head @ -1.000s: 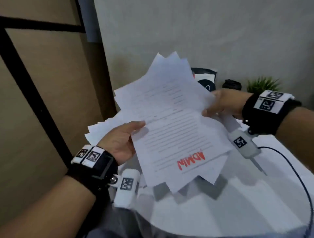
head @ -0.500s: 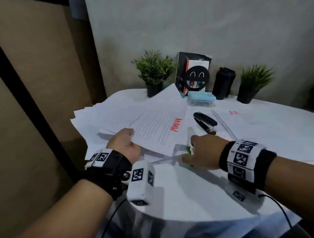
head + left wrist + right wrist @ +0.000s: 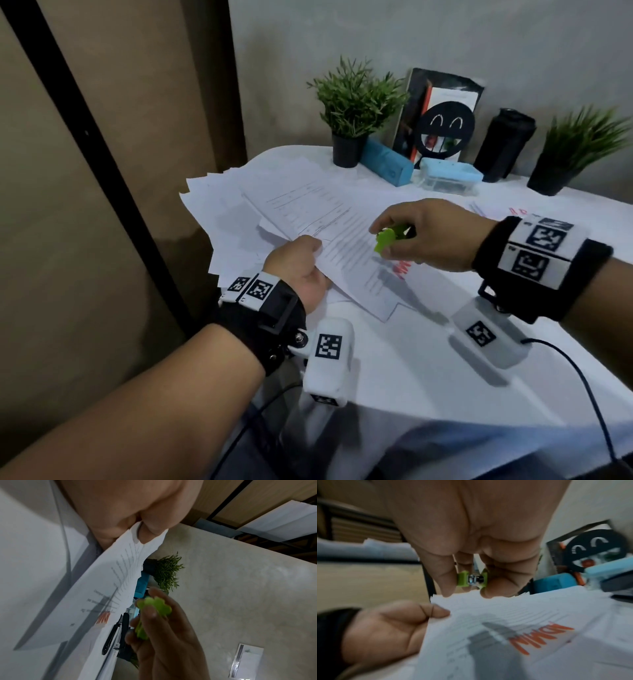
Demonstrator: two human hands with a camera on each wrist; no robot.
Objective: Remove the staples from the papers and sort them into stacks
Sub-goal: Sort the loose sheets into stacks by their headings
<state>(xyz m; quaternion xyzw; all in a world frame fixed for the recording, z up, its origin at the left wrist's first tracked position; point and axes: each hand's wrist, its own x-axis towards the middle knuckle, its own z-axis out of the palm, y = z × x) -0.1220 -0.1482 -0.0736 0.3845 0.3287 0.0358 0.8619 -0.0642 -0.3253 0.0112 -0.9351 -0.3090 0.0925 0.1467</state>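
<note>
A fanned pile of printed white papers (image 3: 308, 219) lies on the left part of the white table (image 3: 428, 359). The top set (image 3: 505, 635) carries red "ADMIN" lettering. My left hand (image 3: 301, 270) pinches the near corner of that top set (image 3: 120, 574), thumb on top. My right hand (image 3: 411, 236) hovers just above the papers and grips a small green staple remover (image 3: 387, 238), its metal jaws (image 3: 473, 580) showing between thumb and fingers in the right wrist view. The staple itself is not visible.
A black stapler (image 3: 116, 631) lies beyond the papers. At the back stand two potted plants (image 3: 356, 109) (image 3: 575, 147), a blue case (image 3: 387, 166), a clear box with blue lid (image 3: 448, 174), a black bottle (image 3: 503, 147) and a smiley-face sign (image 3: 445, 132). Another red-marked paper (image 3: 513, 212) lies right.
The papers went from held up in both hands down onto the table. My right hand let them go, picked up the green staple remover and brought it over the top set.
</note>
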